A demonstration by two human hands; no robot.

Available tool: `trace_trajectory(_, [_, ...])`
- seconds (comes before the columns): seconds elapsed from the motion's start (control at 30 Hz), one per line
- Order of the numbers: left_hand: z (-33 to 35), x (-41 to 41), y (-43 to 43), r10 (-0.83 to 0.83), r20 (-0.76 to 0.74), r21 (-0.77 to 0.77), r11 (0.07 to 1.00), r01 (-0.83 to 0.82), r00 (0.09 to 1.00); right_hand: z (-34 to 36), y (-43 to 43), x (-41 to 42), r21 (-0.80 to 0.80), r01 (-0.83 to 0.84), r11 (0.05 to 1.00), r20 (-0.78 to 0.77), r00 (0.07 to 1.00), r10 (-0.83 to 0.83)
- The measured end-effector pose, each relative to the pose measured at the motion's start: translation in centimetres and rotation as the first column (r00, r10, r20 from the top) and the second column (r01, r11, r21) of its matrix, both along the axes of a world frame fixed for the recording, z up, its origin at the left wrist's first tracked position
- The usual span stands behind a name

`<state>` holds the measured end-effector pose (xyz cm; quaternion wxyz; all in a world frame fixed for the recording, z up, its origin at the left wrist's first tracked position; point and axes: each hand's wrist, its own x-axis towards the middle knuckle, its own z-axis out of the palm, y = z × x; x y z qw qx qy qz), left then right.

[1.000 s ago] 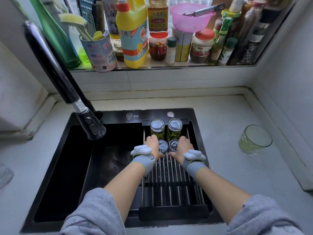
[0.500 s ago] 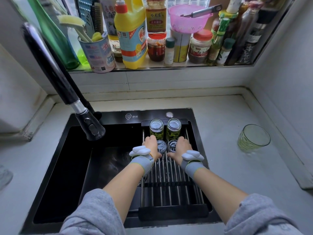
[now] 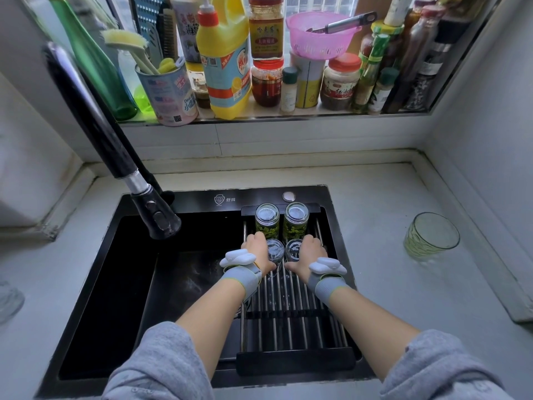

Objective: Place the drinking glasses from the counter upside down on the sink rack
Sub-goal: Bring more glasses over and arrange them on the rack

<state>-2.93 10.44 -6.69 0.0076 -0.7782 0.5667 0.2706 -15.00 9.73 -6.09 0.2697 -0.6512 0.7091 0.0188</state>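
Head view: left hand (image 3: 257, 252) grip clamped on an inverted glass (image 3: 274, 250); right hand (image 3: 306, 255) grip clamped on a second glass (image 3: 294, 249), both on the sink rack (image 3: 291, 319). Two patterned glasses (image 3: 267, 220) stand inverted at 12 o'clock. One green glass (image 3: 429, 241) stays upright on the tabletop (image 3: 389, 284) at 3 o'clock.

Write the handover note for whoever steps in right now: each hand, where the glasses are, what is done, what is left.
Left hand: wrapped around the left clear glass, which stands upside down on the sink rack.
Right hand: wrapped around the right clear glass beside it, also inverted on the rack.
Done: two green patterned glasses stand inverted at the rack's far end.
Left: release both clear glasses, then fetch the green-tinted glass, upright on the counter to the right. Another glass at the far left edge is only partly visible.
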Motion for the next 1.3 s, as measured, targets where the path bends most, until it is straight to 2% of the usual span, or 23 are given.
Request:
trace_trajectory(0.37, [1.9, -0.2, 0.3, -0.004, 0.115, 0.061, 0.998, -0.003, 0.993, 0.9, 0.3, -0.9, 0.028, -0.015, 0.999, -0.045, 0.999, 0.016])
trace_trajectory(0.83, [3.4, -1.0, 2.5, -0.075, 0.203, -0.052, 0.995, 0.087, 0.976, 1.8, 2.5, -3.5, -0.031, -0.049, 0.998, -0.077, 0.996, 0.047])
trace_trajectory(1.13, [2.5, 0.5, 2.2, -0.147, 0.112, -0.069, 0.985, 0.155, 0.983, 1.3, 1.9, -3.0, -0.060, -0.201, 0.978, 0.017, 0.979, 0.202])
trace_trajectory(1.3, [1.7, 0.2, 1.9, -0.272, 0.090, -0.117, 0.953, 0.281, 0.958, 0.0, 1.2, -2.6, -0.038, -0.239, 0.970, 0.028, 0.970, 0.240])
